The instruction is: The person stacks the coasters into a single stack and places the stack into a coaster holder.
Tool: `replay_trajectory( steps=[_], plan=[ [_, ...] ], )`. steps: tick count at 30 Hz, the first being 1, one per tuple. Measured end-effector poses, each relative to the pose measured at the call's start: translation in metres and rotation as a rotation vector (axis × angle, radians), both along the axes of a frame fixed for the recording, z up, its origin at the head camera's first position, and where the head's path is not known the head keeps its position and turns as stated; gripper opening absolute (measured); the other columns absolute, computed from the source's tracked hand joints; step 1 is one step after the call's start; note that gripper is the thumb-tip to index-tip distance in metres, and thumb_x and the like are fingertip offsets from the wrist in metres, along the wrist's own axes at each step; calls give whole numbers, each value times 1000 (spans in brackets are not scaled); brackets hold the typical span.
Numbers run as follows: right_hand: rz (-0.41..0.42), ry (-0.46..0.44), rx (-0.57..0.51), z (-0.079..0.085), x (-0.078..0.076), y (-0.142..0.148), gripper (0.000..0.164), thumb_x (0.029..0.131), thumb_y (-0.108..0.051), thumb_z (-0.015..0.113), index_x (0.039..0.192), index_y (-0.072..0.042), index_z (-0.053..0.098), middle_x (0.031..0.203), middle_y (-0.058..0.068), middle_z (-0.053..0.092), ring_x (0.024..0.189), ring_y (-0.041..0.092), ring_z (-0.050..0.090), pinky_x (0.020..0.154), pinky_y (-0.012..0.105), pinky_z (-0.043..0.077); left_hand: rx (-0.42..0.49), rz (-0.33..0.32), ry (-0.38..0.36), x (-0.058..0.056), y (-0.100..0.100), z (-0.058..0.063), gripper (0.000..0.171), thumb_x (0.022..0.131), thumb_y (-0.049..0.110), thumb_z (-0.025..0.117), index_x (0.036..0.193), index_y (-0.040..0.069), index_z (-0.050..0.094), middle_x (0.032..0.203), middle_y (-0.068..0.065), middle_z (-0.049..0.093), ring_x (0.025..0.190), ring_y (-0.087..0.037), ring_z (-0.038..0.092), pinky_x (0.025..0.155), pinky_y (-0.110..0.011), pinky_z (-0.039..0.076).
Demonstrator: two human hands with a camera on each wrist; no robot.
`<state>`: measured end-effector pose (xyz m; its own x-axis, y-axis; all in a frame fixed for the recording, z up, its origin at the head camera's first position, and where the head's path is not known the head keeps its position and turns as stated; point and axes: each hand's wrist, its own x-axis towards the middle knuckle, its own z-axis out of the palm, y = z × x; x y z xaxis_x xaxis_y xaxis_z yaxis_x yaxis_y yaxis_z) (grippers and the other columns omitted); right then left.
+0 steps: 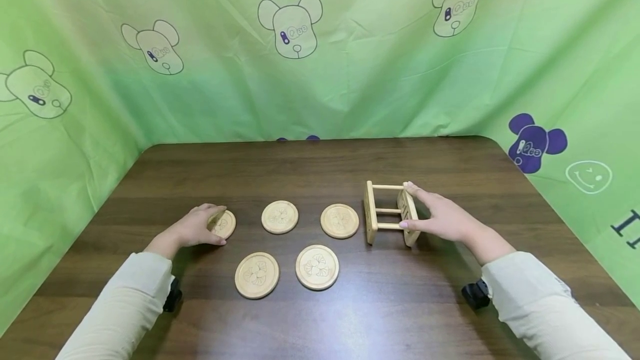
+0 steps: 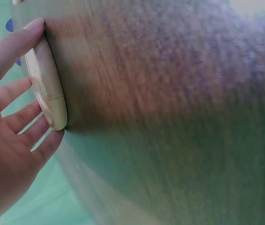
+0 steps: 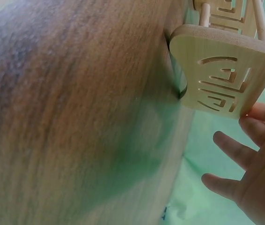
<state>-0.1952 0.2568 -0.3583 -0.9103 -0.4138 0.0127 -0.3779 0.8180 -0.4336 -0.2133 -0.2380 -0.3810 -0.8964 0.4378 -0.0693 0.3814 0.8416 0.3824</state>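
Far left: green cloth [image 1: 90, 182] hung beside the brown tabletop [image 1: 390, 315]. Left hand [image 1: 192, 229] was bent around the leftmost disc [image 1: 226, 225], spread about as wide as the disc; the left wrist view showed the thumb at one edge, fingertips along the other. Disc lay at the table surface; could not tell whether any part was raised.

Next rightward: front-left disc [image 1: 257, 275] and, behind it, back-left disc [image 1: 280, 216], both flat, untouched, line pattern up. Then front-right disc [image 1: 317, 268], with back-right disc [image 1: 339, 221] behind it, likewise flat. Nothing sat between the rods of the wooden rack [image 1: 370, 215], which stood just right of the back-right disc.

Right hand [image 1: 445, 217] held the rack's right panel [image 3: 207, 51], thumb at the near edge and a finger at the far top; the right wrist view showed two other fingers spread free.

Judgement: step in hand was taking the first disc while steadying the rack. Next move appeared to call for a sure rim grip on the disc, with the rack kept from sliding.
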Motion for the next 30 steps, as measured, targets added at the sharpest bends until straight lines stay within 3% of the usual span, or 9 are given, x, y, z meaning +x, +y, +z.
replay_trajectory(
  steps=[14, 30],
  plan=[
    [-3, 8, 12, 0, 0, -1, 88, 74, -52, 57, 136, -1, 20, 135, 21, 26, 117, 43, 27, 90, 54, 24, -7, -41, 48, 0, 3, 5, 73, 63, 28, 73, 120, -8, 44, 111, -23, 46, 104, -39, 41, 86, -47, 33],
    [-3, 27, 12, -1, 1, 0, 88, 73, -52, 58, 135, 0, 22, 134, 21, 28, 116, 43, 28, 90, 54, 24, 30, -106, 88, -2, 38, 18, 73, 65, 28, 72, 123, -5, 43, 115, -21, 45, 107, -36, 39, 88, -44, 32]
  ],
)
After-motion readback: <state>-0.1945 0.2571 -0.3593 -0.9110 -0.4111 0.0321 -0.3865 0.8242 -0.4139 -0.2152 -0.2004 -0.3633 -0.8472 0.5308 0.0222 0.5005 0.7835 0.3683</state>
